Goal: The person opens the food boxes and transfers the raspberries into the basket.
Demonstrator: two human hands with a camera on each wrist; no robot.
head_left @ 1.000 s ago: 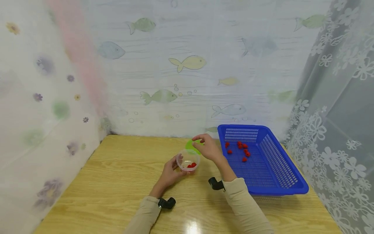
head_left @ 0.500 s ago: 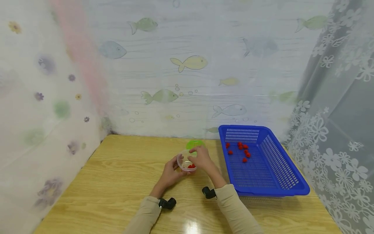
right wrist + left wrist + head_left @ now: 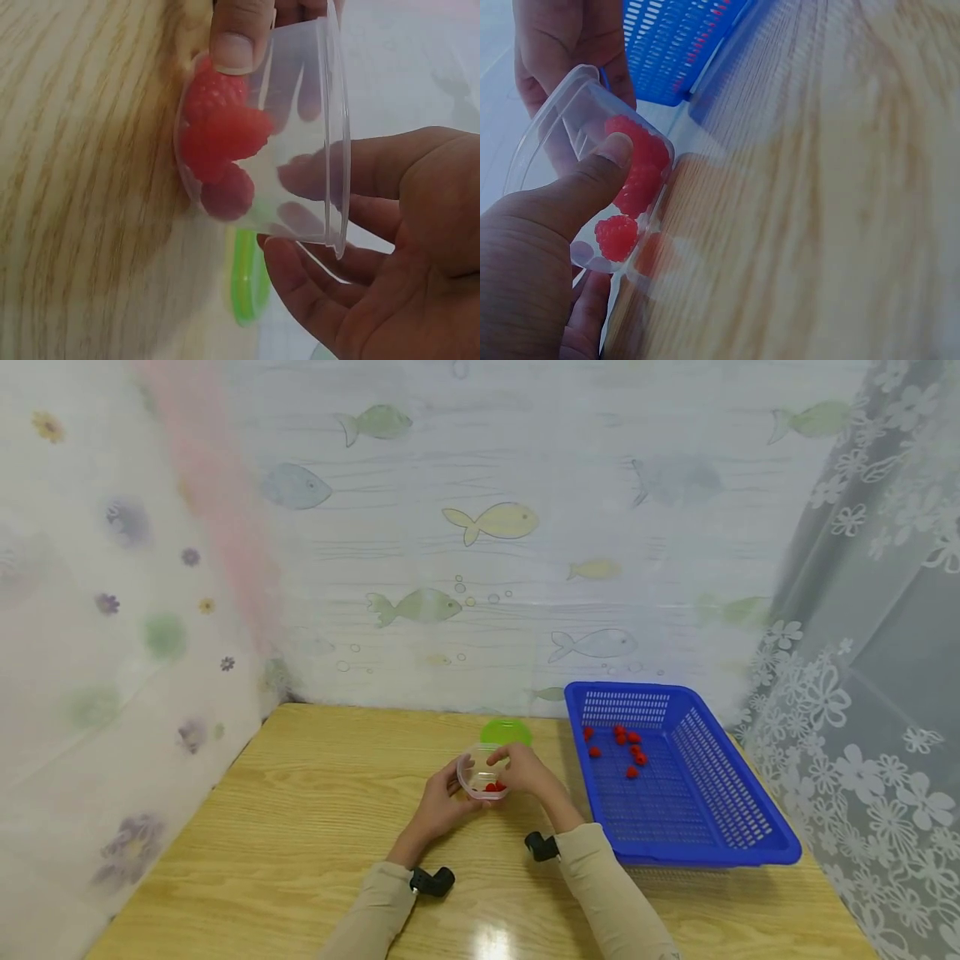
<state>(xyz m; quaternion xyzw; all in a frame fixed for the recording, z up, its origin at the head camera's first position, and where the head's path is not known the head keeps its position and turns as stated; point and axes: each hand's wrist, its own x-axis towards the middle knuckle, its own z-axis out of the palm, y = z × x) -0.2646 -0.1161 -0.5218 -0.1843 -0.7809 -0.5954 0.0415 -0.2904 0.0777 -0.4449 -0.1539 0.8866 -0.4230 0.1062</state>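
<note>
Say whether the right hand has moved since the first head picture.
Yes: judged against the blue basket in that view, the right hand has moved left and down, from the green lid to the plastic cup.

no text, label, brand, number or sign can be read in any view.

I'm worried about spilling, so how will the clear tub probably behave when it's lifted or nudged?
The clear tub will probably feel light and slightly flexible, since its see-through wall looks thin. Its flat-looking bottom suggests it would slide rather than roll if nudged. Tipped far, it could let the red berries inside tumble out, as its top is open.
</note>
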